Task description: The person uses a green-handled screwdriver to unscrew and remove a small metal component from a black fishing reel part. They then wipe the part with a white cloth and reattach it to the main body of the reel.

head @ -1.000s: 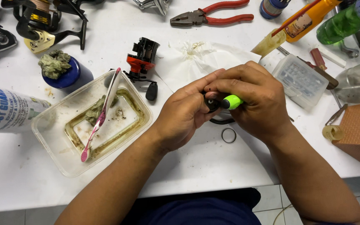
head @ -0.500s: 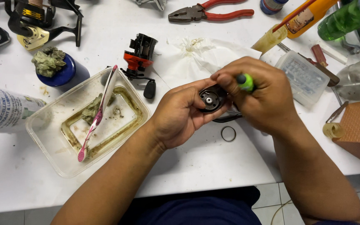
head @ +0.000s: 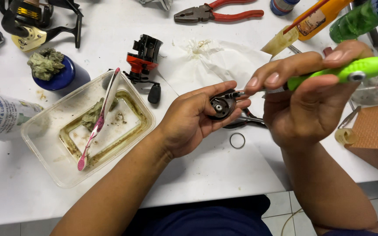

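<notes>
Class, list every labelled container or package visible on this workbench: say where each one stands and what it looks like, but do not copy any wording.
White spray can with blue-lettered label: lying on its side, far left edge.
Orange bottle with pale label: tilted, top right.
Green translucent plastic bottle: top right corner, beside the orange one.
Blue-labelled small container: top edge, cut off.
No screens or signs.

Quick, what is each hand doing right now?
Left hand: cradling a round dark reel part.
Right hand: shut on a green-handled screwdriver.
</notes>
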